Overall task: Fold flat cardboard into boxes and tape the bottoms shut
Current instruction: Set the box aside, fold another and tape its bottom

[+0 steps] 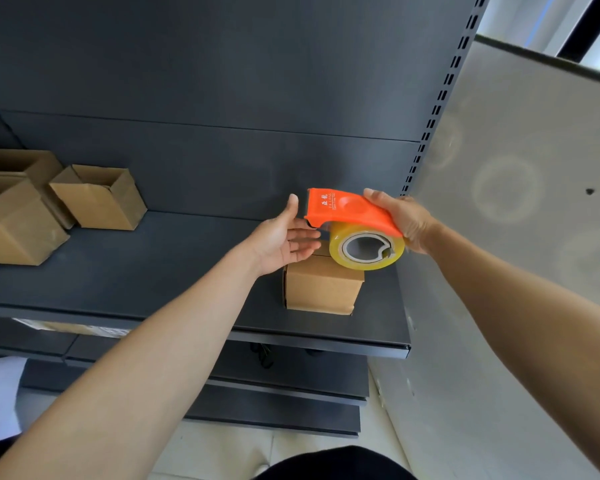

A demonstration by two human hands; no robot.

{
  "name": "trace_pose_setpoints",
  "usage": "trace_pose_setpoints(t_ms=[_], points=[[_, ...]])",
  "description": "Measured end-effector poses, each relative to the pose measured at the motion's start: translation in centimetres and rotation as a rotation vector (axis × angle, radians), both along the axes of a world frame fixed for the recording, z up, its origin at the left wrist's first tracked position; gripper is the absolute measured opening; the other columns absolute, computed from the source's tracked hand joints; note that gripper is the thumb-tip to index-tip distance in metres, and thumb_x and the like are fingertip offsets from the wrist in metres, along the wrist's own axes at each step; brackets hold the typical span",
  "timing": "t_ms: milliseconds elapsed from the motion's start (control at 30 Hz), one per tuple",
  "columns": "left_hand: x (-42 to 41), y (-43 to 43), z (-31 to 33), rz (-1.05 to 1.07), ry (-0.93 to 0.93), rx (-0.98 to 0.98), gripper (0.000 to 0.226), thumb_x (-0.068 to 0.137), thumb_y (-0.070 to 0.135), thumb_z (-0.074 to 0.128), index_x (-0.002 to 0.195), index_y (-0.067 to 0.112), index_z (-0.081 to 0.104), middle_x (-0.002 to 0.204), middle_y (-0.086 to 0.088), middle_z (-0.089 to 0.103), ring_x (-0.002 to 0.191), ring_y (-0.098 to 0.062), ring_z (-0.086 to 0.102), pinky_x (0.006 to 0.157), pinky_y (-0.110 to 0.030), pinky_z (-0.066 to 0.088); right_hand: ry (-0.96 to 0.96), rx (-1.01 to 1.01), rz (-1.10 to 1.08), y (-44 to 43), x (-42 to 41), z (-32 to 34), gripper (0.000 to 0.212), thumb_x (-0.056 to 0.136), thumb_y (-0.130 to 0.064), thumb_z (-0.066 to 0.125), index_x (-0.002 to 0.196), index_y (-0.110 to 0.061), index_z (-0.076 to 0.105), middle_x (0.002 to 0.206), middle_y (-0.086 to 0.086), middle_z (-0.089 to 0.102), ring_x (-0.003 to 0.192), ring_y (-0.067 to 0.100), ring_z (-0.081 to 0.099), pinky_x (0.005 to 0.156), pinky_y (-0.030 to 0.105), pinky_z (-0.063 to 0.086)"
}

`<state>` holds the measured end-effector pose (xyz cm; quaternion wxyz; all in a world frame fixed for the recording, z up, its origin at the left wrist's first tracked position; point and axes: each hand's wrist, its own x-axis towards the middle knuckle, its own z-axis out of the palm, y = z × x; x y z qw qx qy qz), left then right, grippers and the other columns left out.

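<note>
- Right hand gripped our orange tape dispenser, held just above the small folded box on the dark shelf.
- Left hand was open, fingers at the dispenser's cutter end.
- 3 boxes sat folded at far left; we guessed this 1 wasn't taped yet.

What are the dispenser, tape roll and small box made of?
Dispenser: looks like moulded plastic, orange, smooth with a slight sheen and a printed logo.
Tape roll: glossy translucent yellowish film, likely plastic, wound on a pale core, probably card.
Small box: matte brown cardboard, with flap edges showing at the bottom.
</note>
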<state>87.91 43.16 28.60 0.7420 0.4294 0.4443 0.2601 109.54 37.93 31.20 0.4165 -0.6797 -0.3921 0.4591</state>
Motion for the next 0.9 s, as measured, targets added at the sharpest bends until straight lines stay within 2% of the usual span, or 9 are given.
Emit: trace_pose_setpoints(t_ms=[133, 300, 400, 467, 567, 667, 767, 867, 900], points=[[0.0, 0.0, 0.4, -0.024, -0.096, -0.040, 0.044, 0.091, 0.048, 0.052, 0.097, 0.006, 0.062, 0.084, -0.008, 0.064, 0.073, -0.016, 0.064, 0.065, -0.026, 0.056, -0.014, -0.001, 0.006, -0.1, -0.2, 0.1, 0.042, 0.081, -0.052, 0.066, 0.081, -0.010, 0.065, 0.077, 0.013, 0.069, 0.069, 0.028, 0.065, 0.084, 0.045, 0.054], [0.3, -0.6, 0.6, 0.030, -0.171, -0.074, 0.023, 0.095, 0.029, 0.054, 0.090, 0.007, 0.062, 0.071, -0.005, 0.063, 0.062, -0.014, 0.059, 0.055, -0.023, 0.054, -0.001, 0.013, 0.001, -0.5, -0.3, 0.3, 0.038, 0.084, -0.049, 0.065, 0.080, -0.011, 0.065, 0.073, 0.011, 0.069, 0.065, 0.025, 0.065, 0.081, 0.043, 0.055], [0.8, -0.8, 0.5, 0.071, -0.234, -0.097, 0.017, 0.098, 0.014, 0.049, 0.085, 0.010, 0.059, 0.076, -0.007, 0.061, 0.064, -0.014, 0.056, 0.052, -0.022, 0.052, -0.011, 0.009, 0.002, -0.8, -0.3, 0.5, 0.038, 0.085, -0.049, 0.063, 0.080, -0.011, 0.064, 0.073, 0.011, 0.068, 0.063, 0.024, 0.065, 0.075, 0.039, 0.056], [0.9, -0.8, 0.4, 0.082, -0.217, -0.082, 0.017, 0.099, 0.013, 0.048, 0.086, 0.010, 0.059, 0.077, -0.008, 0.060, 0.065, -0.015, 0.056, 0.053, -0.022, 0.052, -0.010, 0.009, -0.003, -1.0, -0.3, 0.6, 0.038, 0.085, -0.049, 0.062, 0.081, -0.011, 0.064, 0.074, 0.010, 0.068, 0.063, 0.024, 0.065, 0.074, 0.038, 0.056], [0.9, -0.7, 0.1, 0.076, -0.180, -0.053, 0.020, 0.099, 0.018, 0.048, 0.089, 0.008, 0.062, 0.073, -0.007, 0.061, 0.064, -0.016, 0.058, 0.055, -0.024, 0.054, -0.009, 0.013, -0.002, -1.2, -0.3, 0.8, 0.037, 0.086, -0.048, 0.062, 0.081, -0.012, 0.062, 0.074, 0.010, 0.068, 0.064, 0.024, 0.065, 0.075, 0.038, 0.055], [0.8, -0.7, -0.5, 0.070, -0.194, -0.049, 0.022, 0.099, 0.021, 0.047, 0.091, 0.006, 0.060, 0.078, -0.008, 0.062, 0.068, -0.018, 0.059, 0.061, -0.028, 0.054, -0.008, 0.011, 0.007, -1.2, -0.2, 0.7, 0.037, 0.086, -0.048, 0.062, 0.082, -0.012, 0.063, 0.076, 0.010, 0.068, 0.066, 0.024, 0.065, 0.075, 0.038, 0.056], [0.8, -0.8, -1.2, 0.090, -0.246, -0.083, 0.028, 0.100, 0.027, 0.045, 0.092, 0.005, 0.060, 0.090, -0.011, 0.061, 0.080, -0.022, 0.059, 0.076, -0.035, 0.052, -0.007, 0.008, 0.007, -1.1, -0.1, 0.7, 0.037, 0.086, -0.049, 0.062, 0.082, -0.012, 0.063, 0.077, 0.011, 0.068, 0.068, 0.025, 0.065, 0.078, 0.040, 0.055], [0.8, -0.7, -1.8, 0.103, -0.306, -0.148, 0.048, 0.096, 0.049, 0.040, 0.094, 0.007, 0.064, 0.094, -0.010, 0.063, 0.090, -0.023, 0.058, 0.094, -0.039, 0.045, -0.028, -0.004, 0.025, -0.9, 0.2, 0.6, 0.039, 0.085, -0.050, 0.062, 0.083, -0.012, 0.064, 0.077, 0.010, 0.069, 0.067, 0.024, 0.065, 0.077, 0.039, 0.056], [0.8, -0.6, -1.9, 0.100, -0.299, -0.144, 0.047, 0.095, 0.050, 0.043, 0.092, 0.008, 0.064, 0.092, -0.009, 0.063, 0.088, -0.022, 0.058, 0.096, -0.039, 0.044, -0.038, -0.006, 0.036, -0.9, 0.2, 0.7, 0.039, 0.085, -0.051, 0.062, 0.083, -0.012, 0.065, 0.077, 0.010, 0.069, 0.066, 0.024, 0.065, 0.077, 0.038, 0.056]])
